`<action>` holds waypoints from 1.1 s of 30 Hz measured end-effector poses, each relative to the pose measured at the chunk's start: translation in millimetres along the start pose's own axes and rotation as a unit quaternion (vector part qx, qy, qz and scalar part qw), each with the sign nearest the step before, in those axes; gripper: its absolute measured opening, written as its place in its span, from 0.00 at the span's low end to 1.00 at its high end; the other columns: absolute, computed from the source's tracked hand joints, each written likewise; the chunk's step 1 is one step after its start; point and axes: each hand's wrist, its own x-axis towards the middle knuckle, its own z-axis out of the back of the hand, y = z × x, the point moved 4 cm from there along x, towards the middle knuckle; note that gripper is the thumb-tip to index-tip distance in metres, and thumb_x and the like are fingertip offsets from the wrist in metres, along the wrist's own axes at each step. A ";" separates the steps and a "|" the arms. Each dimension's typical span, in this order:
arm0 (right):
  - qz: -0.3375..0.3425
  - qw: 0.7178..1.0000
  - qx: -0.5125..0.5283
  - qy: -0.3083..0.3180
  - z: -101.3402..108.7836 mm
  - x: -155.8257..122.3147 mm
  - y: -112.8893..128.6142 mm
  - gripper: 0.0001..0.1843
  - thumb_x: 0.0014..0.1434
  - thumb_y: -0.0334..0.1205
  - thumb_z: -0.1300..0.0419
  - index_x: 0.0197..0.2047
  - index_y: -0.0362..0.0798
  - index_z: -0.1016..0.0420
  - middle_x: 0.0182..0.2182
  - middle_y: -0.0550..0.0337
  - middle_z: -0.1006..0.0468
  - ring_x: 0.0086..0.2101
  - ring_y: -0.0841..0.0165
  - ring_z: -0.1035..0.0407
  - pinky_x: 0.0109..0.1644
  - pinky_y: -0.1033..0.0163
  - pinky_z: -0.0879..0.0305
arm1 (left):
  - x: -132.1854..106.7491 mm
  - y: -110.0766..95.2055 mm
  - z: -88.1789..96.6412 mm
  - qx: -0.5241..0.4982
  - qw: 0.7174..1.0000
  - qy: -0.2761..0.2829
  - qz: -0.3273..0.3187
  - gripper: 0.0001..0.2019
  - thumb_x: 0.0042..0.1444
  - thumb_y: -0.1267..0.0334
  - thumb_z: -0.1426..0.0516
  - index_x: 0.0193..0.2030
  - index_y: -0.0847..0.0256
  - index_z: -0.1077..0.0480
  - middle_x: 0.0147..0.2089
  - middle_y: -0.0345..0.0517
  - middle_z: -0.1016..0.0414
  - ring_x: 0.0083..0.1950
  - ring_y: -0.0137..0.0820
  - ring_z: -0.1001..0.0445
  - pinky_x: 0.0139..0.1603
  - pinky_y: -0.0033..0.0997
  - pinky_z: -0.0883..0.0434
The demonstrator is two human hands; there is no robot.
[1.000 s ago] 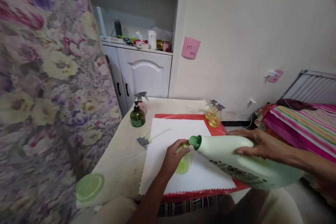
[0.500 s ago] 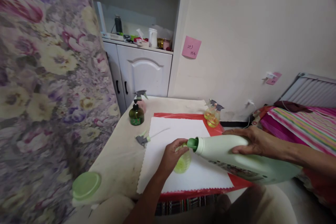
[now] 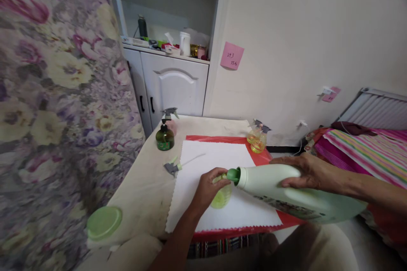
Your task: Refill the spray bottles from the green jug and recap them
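My left hand (image 3: 212, 186) is closed around the neck of a small yellow-green spray bottle (image 3: 221, 198), which stands on a white sheet (image 3: 248, 216) without its sprayer. In my right hand (image 3: 308, 173) is a large pale green detergent jug (image 3: 273, 178), gripped by its handle and tipped nearly level. Its green spout (image 3: 233, 175) points left at the small bottle's mouth, which my fingers partly hide. Whether liquid flows, I cannot make out. A grey trigger sprayer (image 3: 172, 167) with a thin tube lies at the sheet's left edge.
A dark green pump bottle (image 3: 165, 137) and a pink spray bottle (image 3: 172, 125) stand at the table's back left. Two spray bottles with yellow liquid (image 3: 257, 142) are at the back right. A green round lid (image 3: 104, 222) lies at the front left corner. A floral curtain (image 3: 70, 118) hangs left.
Almost nothing differs. The jug and both hands keep their places, with the spout perhaps very slightly nearer the small bottle's mouth.
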 end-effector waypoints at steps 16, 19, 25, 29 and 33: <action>-0.013 0.998 -0.051 0.019 7.7 3.8 5.9 0.26 0.53 0.54 0.36 0.55 0.58 0.27 0.39 0.59 0.16 0.36 0.58 0.23 0.36 0.64 0.30 | -0.6 -4.6 -0.4 -0.015 1.000 0.002 0.005 0.10 0.48 0.63 0.36 0.39 0.59 0.23 0.40 0.45 0.19 0.45 0.39 0.23 0.49 0.36 0.30; -0.009 0.996 -0.091 0.020 9.3 3.8 9.5 0.29 0.53 0.57 0.38 0.56 0.57 0.28 0.38 0.59 0.17 0.36 0.59 0.22 0.34 0.64 0.30 | -0.7 -5.9 -0.7 -0.016 1.000 -0.002 0.005 0.10 0.48 0.64 0.36 0.39 0.59 0.23 0.40 0.45 0.19 0.45 0.39 0.23 0.49 0.35 0.30; 0.013 0.988 -0.148 0.031 12.0 4.7 19.8 0.32 0.56 0.60 0.41 0.58 0.51 0.30 0.35 0.54 0.18 0.34 0.58 0.23 0.35 0.62 0.30 | 1.0 -1.7 -0.1 -0.019 1.000 -0.007 0.005 0.10 0.47 0.64 0.35 0.38 0.59 0.23 0.40 0.44 0.19 0.45 0.38 0.23 0.49 0.33 0.31; 0.018 0.986 -0.165 0.031 13.4 5.9 23.3 0.33 0.55 0.60 0.41 0.58 0.50 0.30 0.34 0.55 0.18 0.32 0.59 0.23 0.32 0.63 0.32 | 1.0 0.5 0.0 -0.021 1.000 -0.006 0.005 0.10 0.47 0.64 0.35 0.39 0.59 0.23 0.40 0.44 0.19 0.45 0.37 0.23 0.49 0.32 0.31; 0.021 0.982 -0.186 0.033 14.1 5.4 25.9 0.34 0.55 0.61 0.42 0.59 0.48 0.30 0.33 0.54 0.18 0.31 0.61 0.24 0.30 0.64 0.33 | -0.1 -1.4 -0.7 -0.019 1.000 -0.004 0.008 0.10 0.47 0.65 0.36 0.38 0.58 0.23 0.40 0.44 0.19 0.45 0.37 0.23 0.48 0.32 0.31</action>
